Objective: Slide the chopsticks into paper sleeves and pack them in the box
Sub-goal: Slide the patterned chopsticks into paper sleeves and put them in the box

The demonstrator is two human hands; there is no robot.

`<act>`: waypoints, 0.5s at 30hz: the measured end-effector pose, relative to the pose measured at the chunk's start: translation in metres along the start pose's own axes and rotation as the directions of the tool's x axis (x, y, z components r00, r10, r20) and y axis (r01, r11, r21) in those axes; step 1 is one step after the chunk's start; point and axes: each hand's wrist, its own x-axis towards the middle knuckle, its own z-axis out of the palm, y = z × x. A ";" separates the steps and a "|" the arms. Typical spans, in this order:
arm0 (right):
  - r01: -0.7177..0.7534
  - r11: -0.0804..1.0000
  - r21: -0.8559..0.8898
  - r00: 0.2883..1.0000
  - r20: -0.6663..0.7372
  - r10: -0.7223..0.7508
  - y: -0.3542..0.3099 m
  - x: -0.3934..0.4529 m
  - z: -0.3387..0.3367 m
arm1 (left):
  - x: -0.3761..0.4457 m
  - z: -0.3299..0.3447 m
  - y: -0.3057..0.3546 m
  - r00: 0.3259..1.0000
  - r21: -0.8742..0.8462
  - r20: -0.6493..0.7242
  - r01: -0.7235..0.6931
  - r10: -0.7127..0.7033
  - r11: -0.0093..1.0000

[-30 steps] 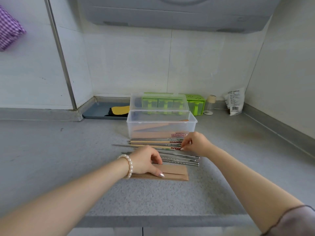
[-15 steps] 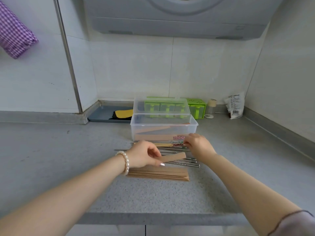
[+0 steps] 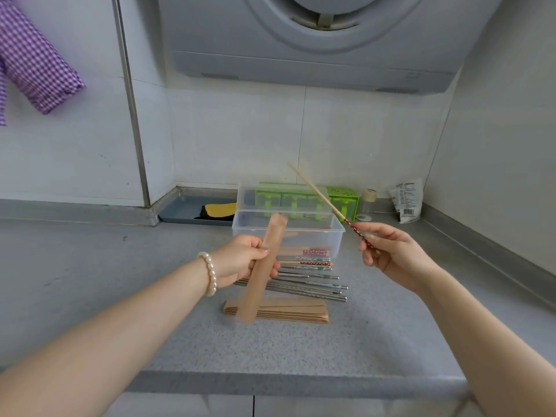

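The left hand is gripping a paper sleeve upright above the counter, while the right hand is pinching a chopstick by its red patterned end, thin tip pointing up and away. She should be turning that tip toward the sleeve's mouth, keeping both in line. The box is sitting open just behind.

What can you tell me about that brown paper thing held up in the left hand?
The paper sleeve is a long, narrow envelope of plain brown kraft-looking paper, flat and uncreased. The left hand grips it around its middle, holding it in the air, tilted with its upper end leaning right, in front of the clear box. Its lower end overlaps the view of the sleeve stack. No chopstick is in it yet.
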 end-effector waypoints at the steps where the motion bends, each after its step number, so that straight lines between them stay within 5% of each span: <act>1: 0.012 1.000 0.014 1.000 0.020 -0.012 -0.005 -0.003 0.002 | -0.003 0.000 0.002 1.000 -0.029 0.017 0.011 -0.010 1.000; 9: 0.045 0.998 -0.046 0.993 0.107 -0.040 -0.032 -0.016 0.030 | -0.018 0.001 0.007 0.995 -0.150 0.097 0.037 -0.022 0.988; 15: 0.095 0.993 0.076 0.993 -0.072 -0.089 -0.027 -0.011 0.027 | -0.029 -0.004 0.009 0.980 -0.098 0.195 0.071 -0.051 0.993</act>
